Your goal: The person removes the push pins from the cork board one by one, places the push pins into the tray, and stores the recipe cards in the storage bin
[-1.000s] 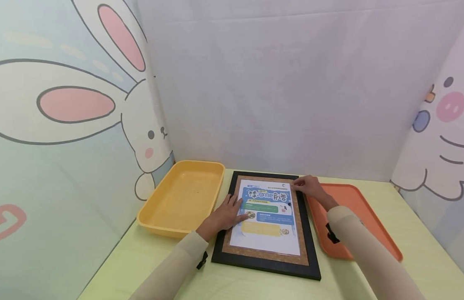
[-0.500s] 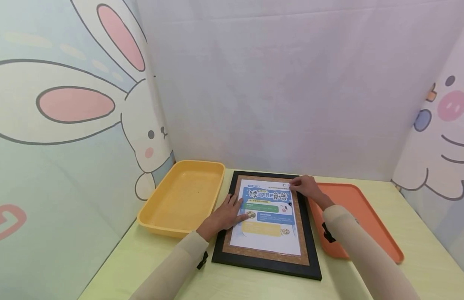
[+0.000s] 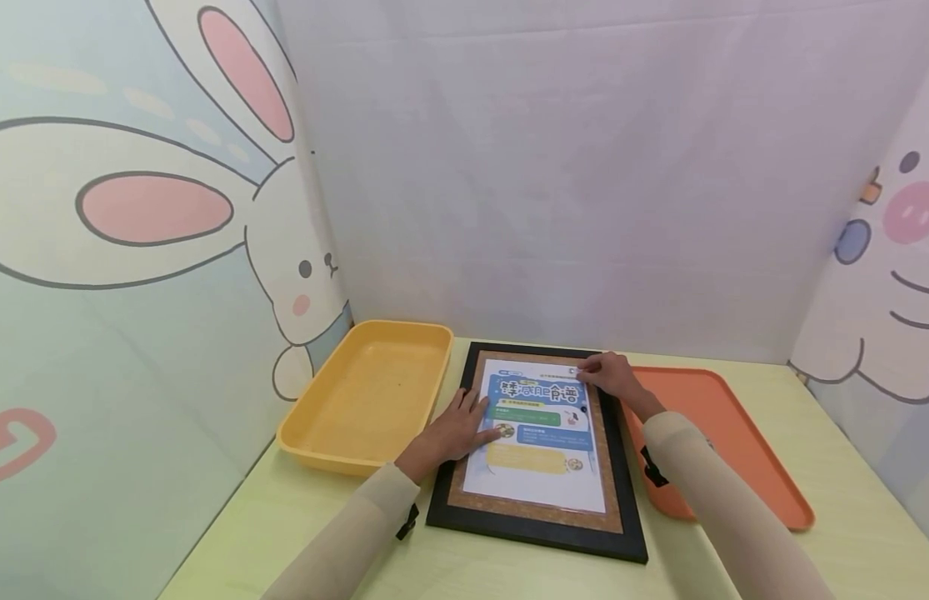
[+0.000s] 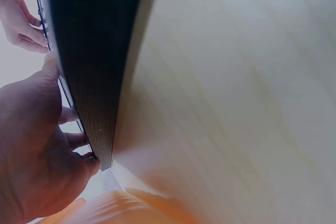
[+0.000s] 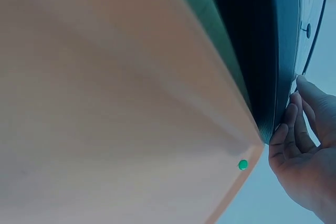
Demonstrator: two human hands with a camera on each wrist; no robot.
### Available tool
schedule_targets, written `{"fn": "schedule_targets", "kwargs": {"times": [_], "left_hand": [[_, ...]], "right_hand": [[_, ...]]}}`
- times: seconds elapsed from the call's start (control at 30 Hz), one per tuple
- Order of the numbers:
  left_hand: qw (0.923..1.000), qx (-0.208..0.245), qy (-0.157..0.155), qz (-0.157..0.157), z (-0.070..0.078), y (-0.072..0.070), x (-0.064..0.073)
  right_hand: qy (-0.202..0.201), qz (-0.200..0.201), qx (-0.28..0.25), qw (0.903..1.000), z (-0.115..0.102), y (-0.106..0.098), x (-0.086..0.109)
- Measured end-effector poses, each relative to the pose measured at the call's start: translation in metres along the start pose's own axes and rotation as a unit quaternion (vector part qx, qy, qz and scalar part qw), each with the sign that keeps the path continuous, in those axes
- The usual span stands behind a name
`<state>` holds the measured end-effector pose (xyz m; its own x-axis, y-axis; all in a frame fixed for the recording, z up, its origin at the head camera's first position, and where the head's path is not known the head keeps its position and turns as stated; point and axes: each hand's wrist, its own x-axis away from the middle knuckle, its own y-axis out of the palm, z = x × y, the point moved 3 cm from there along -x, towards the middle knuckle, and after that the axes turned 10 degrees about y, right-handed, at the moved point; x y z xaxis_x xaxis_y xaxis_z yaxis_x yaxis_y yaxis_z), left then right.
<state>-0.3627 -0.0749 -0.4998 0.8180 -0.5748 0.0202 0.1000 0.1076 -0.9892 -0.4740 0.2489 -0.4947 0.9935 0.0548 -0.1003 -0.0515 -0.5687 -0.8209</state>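
A printed poster sheet (image 3: pixel 531 487) lies on a cork board (image 3: pixel 535 511) with a black frame (image 3: pixel 539 542). My left hand (image 3: pixel 452 427) rests with spread fingers across the left part of the frame and the sheet's left edge. My right hand (image 3: pixel 612 377) is at the sheet's top right corner, thumb and fingertips together around a small pale, pin-like thing, mostly hidden. In the right wrist view the right hand (image 5: pixel 310 145) reaches over the frame's edge. A dark pushpin (image 5: pixel 308 30) stands in the board near that hand.
A yellow tray (image 3: pixel 362 400) stands left of the frame on the light wooden table (image 3: pixel 344 517). An orange tray (image 3: pixel 734 433) lies on the right, under the right forearm. A green pushpin (image 5: pixel 243 164) lies in it. A cloth-covered wall rises behind.
My right hand has shifted slightly left, from beside the sheet's top right corner onto it. The left hand stays in place on the sheet.
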Motion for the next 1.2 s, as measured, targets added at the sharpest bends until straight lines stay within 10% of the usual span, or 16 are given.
{"fn": "schedule_targets", "kwargs": {"times": [1.2], "left_hand": [[1.0,0.009,-0.004,0.002,-0.0007,-0.0004,-0.0014]], "right_hand": [[0.048,-0.008,0.002,0.9988,0.0022,0.0062,-0.0063]]}}
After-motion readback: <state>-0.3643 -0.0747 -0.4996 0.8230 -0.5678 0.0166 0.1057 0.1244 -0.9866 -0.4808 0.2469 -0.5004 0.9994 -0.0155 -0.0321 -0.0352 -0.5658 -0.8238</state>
